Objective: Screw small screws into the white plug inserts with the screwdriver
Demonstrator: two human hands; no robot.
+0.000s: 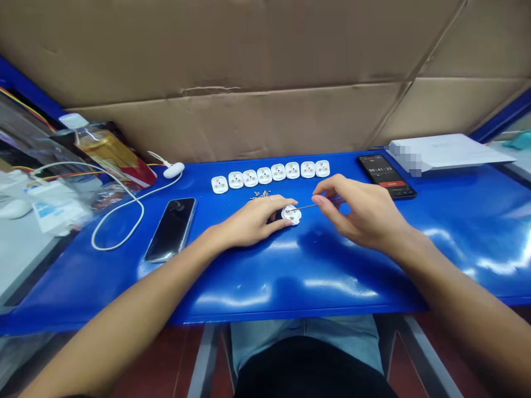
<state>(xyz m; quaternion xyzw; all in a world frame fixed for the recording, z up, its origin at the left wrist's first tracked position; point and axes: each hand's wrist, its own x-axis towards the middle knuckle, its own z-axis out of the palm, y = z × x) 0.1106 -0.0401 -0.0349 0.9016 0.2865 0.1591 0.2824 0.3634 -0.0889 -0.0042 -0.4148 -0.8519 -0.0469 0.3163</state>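
My left hand (253, 220) lies low on the blue table and grips a small white plastic plug part (294, 215) between thumb and fingers. Metal bits show on the part's face. In my right hand (365, 213) is a thin screwdriver (306, 207), held almost flat and pointing left. Its tip meets the face of the white part. My right fingers are closed around the handle, which is mostly hidden. Just behind my left hand lies a pile of small screws (260, 194). Several similar white plug parts (264, 175) form a row further back.
A dark phone (171, 229) lies left of my left arm, with a white cable (118, 243) beyond it. A bottle (108, 149) leans at the back left. Behind my right hand are a phone showing a timer (385, 176) and a white box (446, 150). Cardboard (249, 50) walls the back.
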